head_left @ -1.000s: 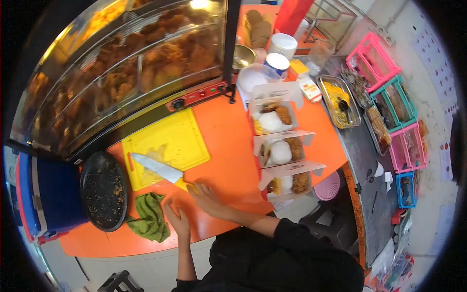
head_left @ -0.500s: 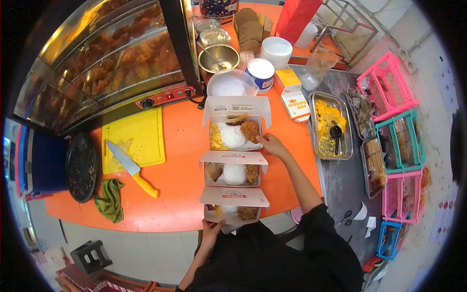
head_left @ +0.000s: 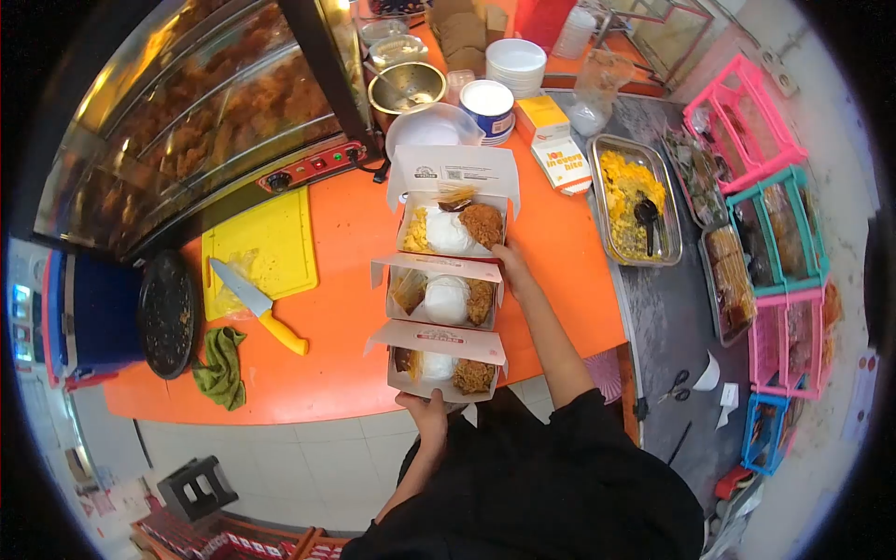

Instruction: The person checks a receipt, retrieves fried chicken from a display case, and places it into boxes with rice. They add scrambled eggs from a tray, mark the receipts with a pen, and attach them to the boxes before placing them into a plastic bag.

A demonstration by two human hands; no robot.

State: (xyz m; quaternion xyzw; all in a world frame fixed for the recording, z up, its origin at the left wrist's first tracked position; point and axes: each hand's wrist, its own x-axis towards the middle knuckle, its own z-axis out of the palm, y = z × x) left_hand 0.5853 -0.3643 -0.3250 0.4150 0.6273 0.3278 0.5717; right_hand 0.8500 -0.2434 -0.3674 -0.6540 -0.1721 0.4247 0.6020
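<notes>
My left hand rests thumb-up against the near wall of the near box; my right hand, arm outstretched, meets the far box's right side. I can't tell whether either pinches. The middle box sits between.

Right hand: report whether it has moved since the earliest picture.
Yes. Judged against the yellow cutting board, the right hand has moved rightward, from the knife handle to beside the farthest open box.
</notes>
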